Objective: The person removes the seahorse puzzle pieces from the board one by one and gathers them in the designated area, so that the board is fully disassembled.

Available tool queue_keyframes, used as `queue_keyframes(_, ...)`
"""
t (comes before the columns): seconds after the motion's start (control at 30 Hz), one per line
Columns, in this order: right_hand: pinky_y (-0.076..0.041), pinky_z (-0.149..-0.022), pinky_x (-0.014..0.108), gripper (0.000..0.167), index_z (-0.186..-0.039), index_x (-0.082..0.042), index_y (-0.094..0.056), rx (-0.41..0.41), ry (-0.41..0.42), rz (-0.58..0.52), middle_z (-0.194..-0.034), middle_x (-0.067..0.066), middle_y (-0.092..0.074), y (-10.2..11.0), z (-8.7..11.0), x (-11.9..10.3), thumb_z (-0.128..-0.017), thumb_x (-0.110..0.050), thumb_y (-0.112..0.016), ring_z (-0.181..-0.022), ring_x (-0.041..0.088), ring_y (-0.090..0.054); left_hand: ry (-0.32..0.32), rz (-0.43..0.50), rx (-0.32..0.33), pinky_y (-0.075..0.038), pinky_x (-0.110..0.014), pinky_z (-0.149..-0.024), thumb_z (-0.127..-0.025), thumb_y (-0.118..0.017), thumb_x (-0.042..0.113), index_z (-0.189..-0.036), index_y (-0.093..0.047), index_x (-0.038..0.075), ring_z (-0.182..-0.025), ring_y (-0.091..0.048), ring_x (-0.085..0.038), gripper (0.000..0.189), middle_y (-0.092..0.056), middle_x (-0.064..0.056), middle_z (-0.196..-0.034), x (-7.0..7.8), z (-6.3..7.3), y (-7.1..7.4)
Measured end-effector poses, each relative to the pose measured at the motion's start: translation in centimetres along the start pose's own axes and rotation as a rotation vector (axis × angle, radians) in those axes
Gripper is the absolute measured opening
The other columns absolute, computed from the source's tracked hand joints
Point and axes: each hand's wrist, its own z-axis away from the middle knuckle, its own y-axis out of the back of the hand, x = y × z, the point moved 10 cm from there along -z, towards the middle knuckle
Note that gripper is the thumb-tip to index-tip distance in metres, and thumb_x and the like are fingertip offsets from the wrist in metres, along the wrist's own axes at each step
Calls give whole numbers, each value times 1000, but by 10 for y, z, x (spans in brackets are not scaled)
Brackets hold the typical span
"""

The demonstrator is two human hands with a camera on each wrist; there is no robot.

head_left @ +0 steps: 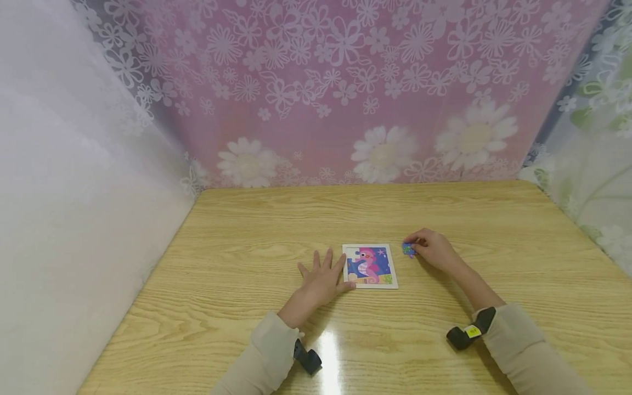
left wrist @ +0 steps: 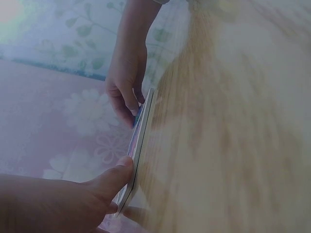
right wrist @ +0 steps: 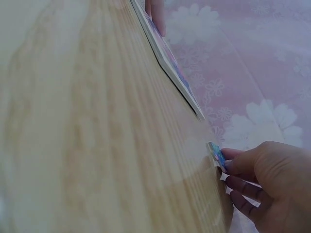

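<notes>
A small square jigsaw puzzle [head_left: 369, 266] with a white frame and a pink seahorse picture lies on the table. Its upper left corner shows a pale gap without a piece. My left hand [head_left: 321, 281] rests at the puzzle's left side, fingers spread, with the thumb on the lower border and a fingertip at the left edge. To the right of the frame, my right hand [head_left: 433, 250] pinches a blue puzzle piece [head_left: 408, 249] between thumb and fingers, close to the tabletop. In the right wrist view that puzzle piece [right wrist: 216, 154] is held tilted, apart from the frame.
The wood-grain table [head_left: 247, 230] runs back to a pink flowered curtain [head_left: 316, 109]. A white wall-like sheet [head_left: 89, 164] stands at the left, and a pale floral curtain [head_left: 602, 137] at the right. Each wrist wears a black camera [head_left: 308, 359].
</notes>
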Motion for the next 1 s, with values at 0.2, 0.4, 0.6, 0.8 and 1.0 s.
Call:
queue_keyframes(0.2, -47, -67, 39, 16, -96, 5, -66, 2, 1, 3, -94, 18, -59, 0, 0, 0, -86, 9, -55, -80, 30, -57, 5, -6, -5, -17, -71, -90, -87, -42, 61, -147, -26, 21, -133, -11, -44, 74, -17, -14, -150, 0, 0, 0)
queue_keyframes(0.4, -47, -68, 41, 16, -95, 5, -66, 10, 16, 4, -92, 18, -59, 0, 0, 0, -85, 10, -55, -80, 30, -57, 4, -11, -6, -18, -71, -90, -87, -42, 61, -147, -26, 21, -133, -11, -44, 74, -17, -15, -149, 0, 0, 1)
queue_keyframes(0.6, -46, -70, 42, 15, -94, 4, -67, 14, 17, 20, -91, 16, -58, -2, -1, 4, -84, 10, -56, -80, 29, -55, 4, -17, -4, -18, -71, -90, -87, -42, 61, -147, -26, 21, -133, -11, -44, 74, -17, -15, -150, 0, 0, 1)
queue_keyframes(0.8, -45, -72, 43, 15, -92, 4, -67, 17, 4, 19, -90, 15, -56, -3, -1, 5, -83, 10, -57, -81, 29, -53, 6, -13, -5, -17, -71, -91, -86, -42, 61, -147, -26, 22, -133, -10, -43, 74, -17, -14, -150, 0, 0, 0)
queue_keyframes(1.0, -44, -72, 43, 15, -91, 3, -67, 27, -3, 16, -88, 13, -55, -2, -1, 4, -82, 11, -59, -80, 29, -53, -1, 0, -4, -17, -71, -90, -87, -42, 60, -147, -27, 20, -133, -11, -44, 73, -17, -15, -149, 1, 1, 1)
